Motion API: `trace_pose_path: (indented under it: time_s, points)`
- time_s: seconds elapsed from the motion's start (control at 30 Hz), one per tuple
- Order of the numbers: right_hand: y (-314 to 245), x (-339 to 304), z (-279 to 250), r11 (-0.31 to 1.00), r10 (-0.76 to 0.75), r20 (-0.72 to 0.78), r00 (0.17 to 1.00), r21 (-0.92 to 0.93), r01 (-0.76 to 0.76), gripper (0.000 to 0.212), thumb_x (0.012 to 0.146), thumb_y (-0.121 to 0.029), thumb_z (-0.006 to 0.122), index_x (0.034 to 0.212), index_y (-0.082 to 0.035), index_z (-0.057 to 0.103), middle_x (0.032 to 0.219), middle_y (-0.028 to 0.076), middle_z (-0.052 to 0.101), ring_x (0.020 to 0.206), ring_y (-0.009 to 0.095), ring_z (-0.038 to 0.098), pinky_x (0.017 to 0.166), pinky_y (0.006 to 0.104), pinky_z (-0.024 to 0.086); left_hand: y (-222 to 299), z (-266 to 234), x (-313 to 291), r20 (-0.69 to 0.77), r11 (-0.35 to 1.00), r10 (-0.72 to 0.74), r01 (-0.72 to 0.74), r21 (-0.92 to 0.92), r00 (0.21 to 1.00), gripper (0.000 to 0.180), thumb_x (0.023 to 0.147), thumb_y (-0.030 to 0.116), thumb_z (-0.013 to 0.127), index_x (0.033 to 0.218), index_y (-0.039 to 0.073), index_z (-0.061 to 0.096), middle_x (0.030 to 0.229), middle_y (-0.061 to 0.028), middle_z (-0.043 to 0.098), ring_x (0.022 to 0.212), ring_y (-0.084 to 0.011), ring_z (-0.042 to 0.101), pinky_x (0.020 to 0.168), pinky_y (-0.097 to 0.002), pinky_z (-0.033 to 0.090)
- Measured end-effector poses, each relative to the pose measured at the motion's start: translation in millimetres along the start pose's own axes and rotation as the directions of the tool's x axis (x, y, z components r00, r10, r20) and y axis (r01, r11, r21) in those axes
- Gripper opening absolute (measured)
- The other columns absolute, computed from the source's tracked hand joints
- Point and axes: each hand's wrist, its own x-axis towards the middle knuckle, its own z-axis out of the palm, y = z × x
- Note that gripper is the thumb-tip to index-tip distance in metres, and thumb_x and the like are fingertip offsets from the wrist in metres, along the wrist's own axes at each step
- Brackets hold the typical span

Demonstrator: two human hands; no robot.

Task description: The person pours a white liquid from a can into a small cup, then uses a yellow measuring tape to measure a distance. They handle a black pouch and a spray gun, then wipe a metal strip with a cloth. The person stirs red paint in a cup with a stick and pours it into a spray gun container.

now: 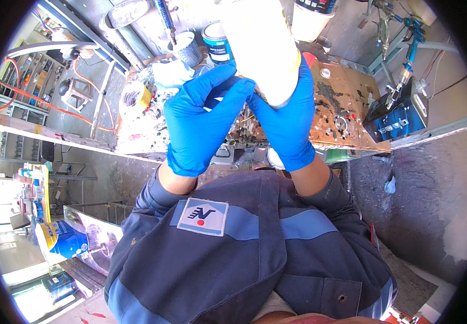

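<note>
Both of my hands wear blue gloves and are raised over the workbench. In my right hand (290, 121) is a pale, rounded container (263, 46), tilted and washed out by glare, with the fingers wrapped along its right side. A thin yellow edge shows near its lower right. My left hand (201, 119) is beside the container's lower left. Its fingers are bent and its thumb comes close to the container; whatever is between them, if anything, is hidden.
The paint-stained bench (341, 110) carries a blue-labelled tin (216, 43), a grey cup (187, 49), a roll of yellow tape (136, 96) and crumpled pale cloth (171, 73). At right hang spray guns (406, 70) above a dark blue box (398, 116). An orange hose (55, 108) runs at left.
</note>
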Motion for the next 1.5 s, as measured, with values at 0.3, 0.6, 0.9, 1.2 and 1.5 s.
trace_pose_path:
  time_s: [0.3, 0.6, 0.9, 1.2, 1.5]
  points:
    - [-0.4, -6.5, 7.9, 0.998, -0.064, 0.035, 0.997, 0.033, 0.062, 0.087, 0.074, -0.016, 0.084, 0.142, 0.004, 0.033, 0.128, 0.021, 0.051, 0.118, 0.033, 0.056, 0.096, 0.0403, 0.048, 1.1, -6.5, 6.5, -0.064, 0.999, 0.049, -0.049, 0.004, 0.997, 0.017, 0.083, 0.005, 0.074, 0.1, 0.001, 0.072, 0.086, -0.0055, 0.072, 0.076, -0.0081, 0.064, 0.07, -0.0231, 0.053]
    - [-6.0, -7.0, -0.3, 0.995, -0.1, 0.116, 0.988, 0.019, 0.099, 0.085, 0.074, -0.013, 0.082, 0.142, 0.004, 0.034, 0.127, 0.02, 0.054, 0.118, 0.029, 0.057, 0.096, 0.0382, 0.049, -14.8, -2.3, 12.7, -0.128, 0.973, 0.226, -0.231, -0.029, 0.966, 0.016, 0.076, -0.001, 0.07, 0.091, 0.004, 0.067, 0.08, -0.0007, 0.065, 0.072, -0.0064, 0.056, 0.066, -0.0225, 0.048]
    - [-2.2, -5.3, 1.2, 0.995, -0.061, 0.008, 0.998, 0.08, 0.06, 0.078, 0.073, -0.011, 0.085, 0.134, 0.003, 0.039, 0.125, 0.018, 0.056, 0.114, 0.025, 0.059, 0.093, 0.0369, 0.051, -4.7, -1.5, 12.3, -0.063, 0.981, 0.105, -0.114, -0.158, 0.992, 0.016, 0.083, 0.001, 0.072, 0.099, 0.004, 0.071, 0.092, -0.0045, 0.07, 0.081, -0.01, 0.063, 0.074, -0.0247, 0.052]
    - [12.4, -1.5, 7.5, 0.986, -0.165, -0.062, 0.984, -0.03, 0.163, 0.084, 0.075, -0.019, 0.084, 0.139, 0.007, 0.036, 0.123, 0.02, 0.054, 0.113, 0.03, 0.058, 0.094, 0.0382, 0.049, 0.7, 1.5, 14.4, -0.081, 0.989, -0.029, 0.017, -0.145, 0.996, 0.018, 0.083, 0.007, 0.075, 0.1, 0.001, 0.072, 0.09, -0.0073, 0.073, 0.079, -0.0106, 0.066, 0.073, -0.0235, 0.053]
    - [12.2, 2.4, 7.5, 0.988, -0.144, -0.01, 0.989, 0.055, 0.145, 0.081, 0.075, -0.019, 0.084, 0.138, 0.005, 0.039, 0.122, 0.02, 0.057, 0.112, 0.03, 0.06, 0.093, 0.038, 0.05, -2.4, -4.2, 18.4, -0.045, 0.994, -0.065, 0.061, -0.087, 0.997, 0.012, 0.083, 0.006, 0.073, 0.094, 0.002, 0.074, 0.082, -0.0043, 0.071, 0.07, -0.0065, 0.061, 0.064, -0.0212, 0.05]
